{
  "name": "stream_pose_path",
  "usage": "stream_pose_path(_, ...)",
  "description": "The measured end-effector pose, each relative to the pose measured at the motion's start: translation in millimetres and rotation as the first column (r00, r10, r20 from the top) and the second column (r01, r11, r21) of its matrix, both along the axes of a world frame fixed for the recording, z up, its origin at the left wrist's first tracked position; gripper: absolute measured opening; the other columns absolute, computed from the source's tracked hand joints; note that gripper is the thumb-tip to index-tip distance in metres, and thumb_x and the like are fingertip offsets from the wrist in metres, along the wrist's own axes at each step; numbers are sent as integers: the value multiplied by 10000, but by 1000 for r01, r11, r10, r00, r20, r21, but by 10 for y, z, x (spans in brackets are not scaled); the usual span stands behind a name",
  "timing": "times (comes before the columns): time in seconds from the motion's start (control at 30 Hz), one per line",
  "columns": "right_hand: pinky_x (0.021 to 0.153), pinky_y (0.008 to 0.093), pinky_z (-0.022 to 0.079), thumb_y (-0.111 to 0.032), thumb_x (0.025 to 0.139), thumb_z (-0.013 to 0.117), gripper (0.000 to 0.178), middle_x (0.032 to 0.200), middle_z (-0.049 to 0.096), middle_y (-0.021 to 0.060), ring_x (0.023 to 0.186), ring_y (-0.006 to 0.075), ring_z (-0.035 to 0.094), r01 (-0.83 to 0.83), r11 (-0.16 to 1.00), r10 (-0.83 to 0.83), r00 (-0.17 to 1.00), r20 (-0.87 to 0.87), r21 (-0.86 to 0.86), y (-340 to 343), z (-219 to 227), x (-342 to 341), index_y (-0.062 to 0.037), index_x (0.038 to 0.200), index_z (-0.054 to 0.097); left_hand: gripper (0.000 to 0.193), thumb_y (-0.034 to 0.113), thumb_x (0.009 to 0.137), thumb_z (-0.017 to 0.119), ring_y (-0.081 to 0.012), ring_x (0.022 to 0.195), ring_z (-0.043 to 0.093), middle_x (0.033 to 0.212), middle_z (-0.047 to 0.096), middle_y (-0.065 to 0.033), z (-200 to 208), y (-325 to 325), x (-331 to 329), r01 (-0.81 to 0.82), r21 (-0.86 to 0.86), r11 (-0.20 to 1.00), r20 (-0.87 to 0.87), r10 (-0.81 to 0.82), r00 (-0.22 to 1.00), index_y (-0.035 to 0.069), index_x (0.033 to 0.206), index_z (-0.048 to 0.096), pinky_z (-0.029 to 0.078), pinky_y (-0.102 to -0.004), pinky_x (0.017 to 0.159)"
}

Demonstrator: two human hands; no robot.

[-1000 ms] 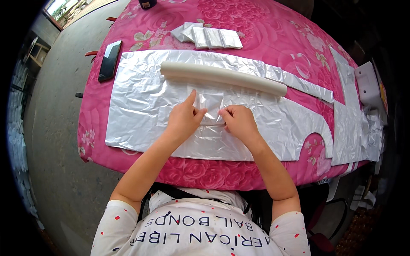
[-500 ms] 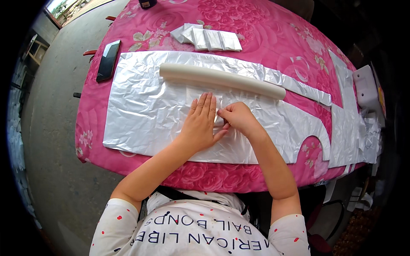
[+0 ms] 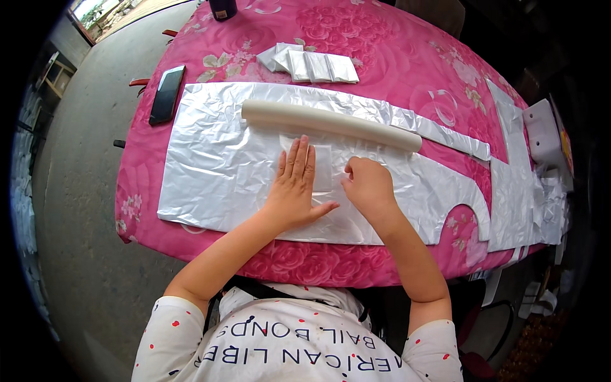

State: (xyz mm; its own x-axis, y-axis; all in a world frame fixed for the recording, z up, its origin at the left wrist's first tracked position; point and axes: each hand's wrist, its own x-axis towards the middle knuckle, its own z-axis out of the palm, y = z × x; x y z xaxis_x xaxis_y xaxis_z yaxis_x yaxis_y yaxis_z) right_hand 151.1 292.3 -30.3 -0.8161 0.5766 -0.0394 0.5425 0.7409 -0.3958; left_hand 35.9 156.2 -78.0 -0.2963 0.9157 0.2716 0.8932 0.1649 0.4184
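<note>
My left hand [image 3: 292, 183] lies flat with fingers stretched, pressing on a small folded square of thin clear plastic film [image 3: 323, 169]. Part of that square is hidden beneath the palm. To its right, my right hand [image 3: 370, 183] is curled closed just above the sheets and apart from the square. Nothing shows between its fingers. Both hands are over a flat stack of silvery-white plastic sheets [image 3: 210, 169], with a rounded cutout at the right end. A long off-white tube [image 3: 331, 124] rests across the stack, beyond my hands.
Several folded plastic packets [image 3: 321, 67] overlap on the pink floral tablecloth [image 3: 382, 38] at the far side. A black phone [image 3: 167, 95] lies at the left, and a dark container [image 3: 223, 8] stands behind. More plastic sheets [image 3: 511, 197] and a white box [image 3: 543, 134] are at the right.
My right hand has moved right, off the edge of the folded square, and curled in. My left hand stays flat, shifted slightly left, so more of the square shows.
</note>
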Motion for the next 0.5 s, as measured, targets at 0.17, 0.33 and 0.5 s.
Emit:
stream_pose_path(0.17,881,407,396,-237,762,657,405,1110,562,158,1025,306,522,-286,928,354,874,-332,238,-149,-144,-405,3,1074,564,686,172,790,665,-320,1272,347,1382,310,-241,263,-592,-1,-34,83,996,563,-19,826,-15,1348,313,309,-419,1034)
stream_pose_path(0.33,1069,471,203,-395,865,529,626,1415,286,230,1312,384,259,-302,942,332,903,-273,148,-619,-474,-597,-1,1329,381,243,16,882,551,-171,988,602,1042,629,-133,299,-1662,56,29,-258,966,964,259,-50,-71,1109,547,490,-280,865)
stream_pose_path(0.5,1090,482,152,-439,903,452,656,1455,227,219,1364,366,176,-473,874,418,849,-323,-112,-1642,-473,-406,-5,1374,312,220,117,910,542,-183,983,605,1028,631,-133,213,-2262,358,-161,-505,848,849,455,-267,-50,1048,578,469,-302,865)
